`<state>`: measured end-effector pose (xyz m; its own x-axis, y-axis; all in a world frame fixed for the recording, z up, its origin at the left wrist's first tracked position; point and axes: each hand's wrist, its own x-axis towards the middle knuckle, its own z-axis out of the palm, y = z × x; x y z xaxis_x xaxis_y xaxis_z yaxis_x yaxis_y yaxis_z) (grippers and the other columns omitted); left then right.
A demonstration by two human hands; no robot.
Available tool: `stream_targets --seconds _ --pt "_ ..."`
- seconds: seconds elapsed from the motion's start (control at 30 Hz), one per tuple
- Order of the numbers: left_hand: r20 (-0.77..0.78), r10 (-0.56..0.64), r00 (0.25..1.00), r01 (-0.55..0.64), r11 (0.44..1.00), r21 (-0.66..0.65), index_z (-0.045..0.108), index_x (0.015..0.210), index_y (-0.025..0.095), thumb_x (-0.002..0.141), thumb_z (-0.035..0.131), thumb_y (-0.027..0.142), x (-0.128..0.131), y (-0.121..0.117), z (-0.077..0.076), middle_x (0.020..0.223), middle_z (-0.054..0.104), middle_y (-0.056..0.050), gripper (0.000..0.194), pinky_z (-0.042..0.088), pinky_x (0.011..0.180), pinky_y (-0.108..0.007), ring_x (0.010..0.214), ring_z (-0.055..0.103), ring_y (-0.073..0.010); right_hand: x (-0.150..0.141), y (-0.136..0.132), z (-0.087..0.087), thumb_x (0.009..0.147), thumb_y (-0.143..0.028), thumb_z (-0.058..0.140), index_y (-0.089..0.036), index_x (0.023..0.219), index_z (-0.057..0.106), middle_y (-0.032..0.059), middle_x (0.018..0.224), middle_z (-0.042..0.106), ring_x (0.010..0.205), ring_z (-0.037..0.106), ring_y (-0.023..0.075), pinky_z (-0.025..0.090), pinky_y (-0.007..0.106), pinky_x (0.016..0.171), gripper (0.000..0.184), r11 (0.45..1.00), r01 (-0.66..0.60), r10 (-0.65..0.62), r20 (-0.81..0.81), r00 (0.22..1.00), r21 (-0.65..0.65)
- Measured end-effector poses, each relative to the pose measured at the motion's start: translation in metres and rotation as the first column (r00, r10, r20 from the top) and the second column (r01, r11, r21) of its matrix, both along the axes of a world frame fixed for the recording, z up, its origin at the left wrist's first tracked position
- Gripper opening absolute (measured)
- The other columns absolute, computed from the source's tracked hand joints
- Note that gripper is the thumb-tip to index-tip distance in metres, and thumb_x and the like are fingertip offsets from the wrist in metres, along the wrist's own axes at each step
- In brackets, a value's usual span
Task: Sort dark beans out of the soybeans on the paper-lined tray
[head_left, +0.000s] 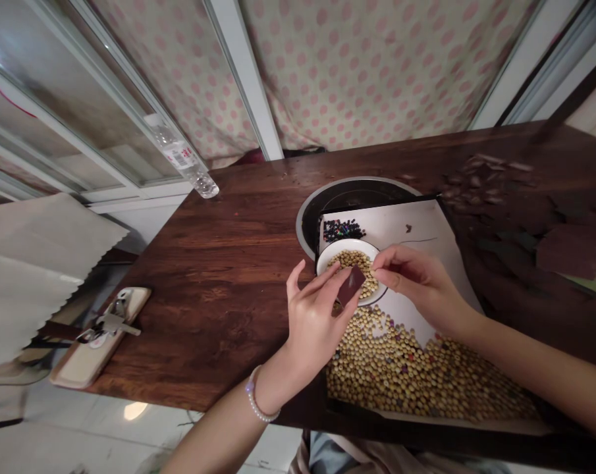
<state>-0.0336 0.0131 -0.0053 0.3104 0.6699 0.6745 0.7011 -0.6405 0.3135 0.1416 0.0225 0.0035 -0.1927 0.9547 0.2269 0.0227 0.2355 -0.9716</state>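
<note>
Above the white bowl (332,253), my left hand (313,322) pinches a small dark brown flat piece (351,286) between thumb and forefinger, its other fingers spread. A pearl bracelet (258,395) circles that wrist. At the bowl's right rim, my right hand (423,283) is closed in a pinch; what sits between its fingertips is too small to make out. Gold-coloured beads (359,263) lie in the bowl. The bowl stands in a white-lined tray (446,237), where many more gold beads (416,382), mixed with a few coloured ones, cover the near part.
Small black beads (343,229) form a pile in the tray's far left corner. Behind is a round dark plate (312,214). Dark brown pieces (485,178) are scattered at right. A clear bottle (186,158) and a small tray with keys (112,322) are at left.
</note>
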Motion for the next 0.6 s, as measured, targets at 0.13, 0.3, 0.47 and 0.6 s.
stream_targets --seconds 0.13,0.3,0.47,0.6 --pt "-0.011 -0.003 1.0 0.003 1.0 -0.018 0.059 0.104 0.022 0.078 0.062 0.022 -0.0001 -0.0006 0.0009 0.1 0.07 -0.002 0.025 0.026 0.103 -0.043 0.092 0.067 -0.0189 0.001 -0.0007 -0.0018 0.082 -0.027 0.057 -0.021 0.079 0.057 -0.0023 0.068 0.048 0.06 0.043 0.0101 0.036 0.022 0.053 0.007 0.997 -0.061 0.054 -0.11 0.992 -0.053" --pt "0.01 0.005 1.0 -0.005 1.0 -0.014 0.059 0.103 0.022 0.078 0.063 0.023 -0.0006 -0.0005 0.0016 0.101 0.07 -0.003 0.026 0.026 0.103 -0.043 0.09 0.067 -0.0192 0.003 0.0014 -0.005 0.083 -0.03 0.055 -0.021 0.078 0.054 -0.0041 0.061 0.038 0.053 0.031 0.0096 0.026 0.024 0.047 0.01 0.973 -0.186 0.144 -0.274 0.951 -0.135" --pt "0.005 -0.003 1.0 0.003 1.0 0.002 0.059 0.105 0.023 0.078 0.062 0.022 -0.0007 0.0001 0.0009 0.102 0.07 -0.002 0.027 0.026 0.103 -0.043 0.09 0.067 -0.0191 0.0036 0.0022 -0.0072 0.081 -0.033 0.056 -0.022 0.08 0.051 -0.0041 0.062 0.037 0.052 0.031 0.0098 0.026 0.025 0.048 0.012 0.952 -0.27 0.211 -0.331 0.92 -0.144" --pt "0.004 -0.004 1.0 0.004 1.0 0.001 0.059 0.103 0.022 0.078 0.063 0.022 0.0 -0.0002 0.0008 0.101 0.07 -0.003 0.026 0.026 0.103 -0.041 0.09 0.067 -0.0182 0.0036 0.0022 -0.0054 0.083 -0.033 0.054 -0.022 0.077 0.05 -0.0046 0.06 0.035 0.052 0.031 0.0096 0.026 0.025 0.048 0.013 0.946 -0.293 0.234 -0.339 0.911 -0.137"
